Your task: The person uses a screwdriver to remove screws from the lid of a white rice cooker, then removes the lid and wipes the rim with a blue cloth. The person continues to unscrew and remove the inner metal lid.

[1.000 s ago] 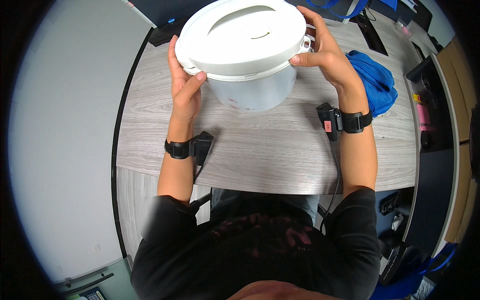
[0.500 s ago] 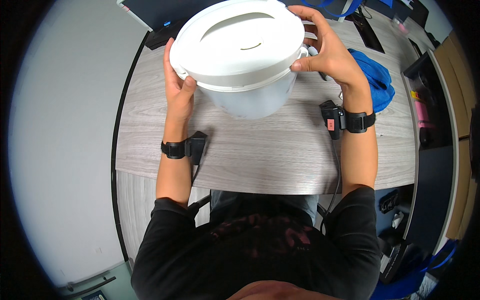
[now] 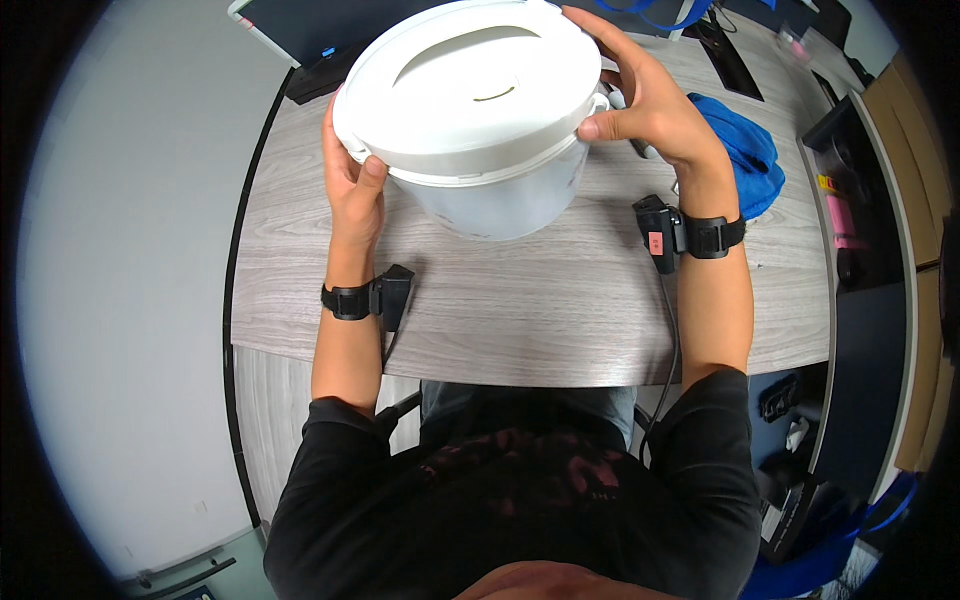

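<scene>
A large white lidded bucket (image 3: 500, 205) with a translucent body is between my two hands at the far side of the desk. Its oval-looking white lid (image 3: 450, 115) faces up, with a curved handle lying across it. My left hand (image 3: 352, 185) grips the left rim, thumb at the lid's front edge and fingers along the side. On the right rim, my right hand (image 3: 640, 105) has its thumb at the front and its fingers reaching round the back, partly hidden. Whether the bucket's base touches the desk I cannot tell.
A blue cloth (image 3: 740, 155) lies on the wood-grain desk (image 3: 530, 310) beside my right wrist. Black strapped devices (image 3: 655, 235) with cables are on both wrists. A dark monitor (image 3: 300, 30) stands at the back left, a dark shelf (image 3: 850, 190) at the right.
The bucket and both hands have shifted slightly to the left, and the bucket has tilted a little. The grip stays the same.
</scene>
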